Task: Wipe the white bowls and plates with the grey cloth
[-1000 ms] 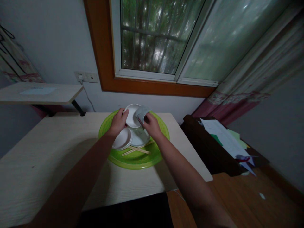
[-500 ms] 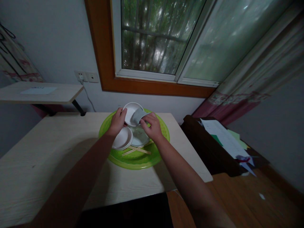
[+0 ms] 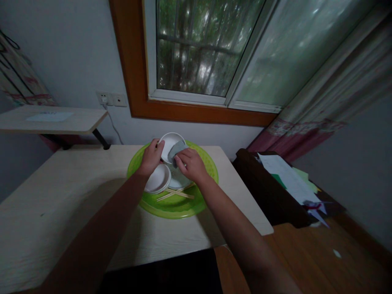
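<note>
one white bowl (image 3: 167,141), at the green tray's (image 3: 177,210) twelve o'clock, is pinched near its rim by the left hand (image 3: 151,157), whose grip could slip if the right hand (image 3: 191,165), pinching a grey cloth (image 3: 177,150) at the bowl's four o'clock, pressed too hard, dropping it onto the stacked bowls (image 3: 157,178) at the tray's nine o'clock.

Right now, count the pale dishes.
At least 4: one dish in the left hand, two or more in a stack on the green tray, another dish beside the stack, partly behind the right hand. More may hide.
</note>
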### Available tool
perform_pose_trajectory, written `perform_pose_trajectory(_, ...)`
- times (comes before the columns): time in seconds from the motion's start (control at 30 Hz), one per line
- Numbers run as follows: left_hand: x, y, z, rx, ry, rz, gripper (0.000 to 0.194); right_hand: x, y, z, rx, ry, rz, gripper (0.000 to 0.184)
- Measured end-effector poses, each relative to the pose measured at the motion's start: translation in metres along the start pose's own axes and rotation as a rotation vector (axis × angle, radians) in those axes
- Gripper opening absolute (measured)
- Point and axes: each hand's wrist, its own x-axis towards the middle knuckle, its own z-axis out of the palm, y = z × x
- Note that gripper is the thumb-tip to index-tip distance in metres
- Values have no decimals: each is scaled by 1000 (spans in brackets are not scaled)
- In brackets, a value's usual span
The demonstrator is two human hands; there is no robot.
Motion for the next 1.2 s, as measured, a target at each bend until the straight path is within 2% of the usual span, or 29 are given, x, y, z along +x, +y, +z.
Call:
perform_pose_trajectory(0.13,-1,0,-1,-10,23,16,39,3,-4,1,-118,-116,-5,38)
perform_pose_trajectory(0.43,3,-8,1,58,8,50,38,2,-8,5,-80,-279,-50,40)
perform_pose_trajectory(0.7,-3,-4,2,19,-95,91,39,1,-11,8,-139,-210,-59,53)
perform_pose_trajectory(0.87,0,-4,1,82,-68,151,37,2,-9,10,-122,-177,-19,65)
perform_pose_trajectory(1.1,2,-5,-1,109,-17,165,37,3,-15,-1,-124,-136,-86,46)
perform_pose_trajectory(1.2,2,-5,-1,122,-19,161,36,4,-17,-3,-131,-123,-96,43)
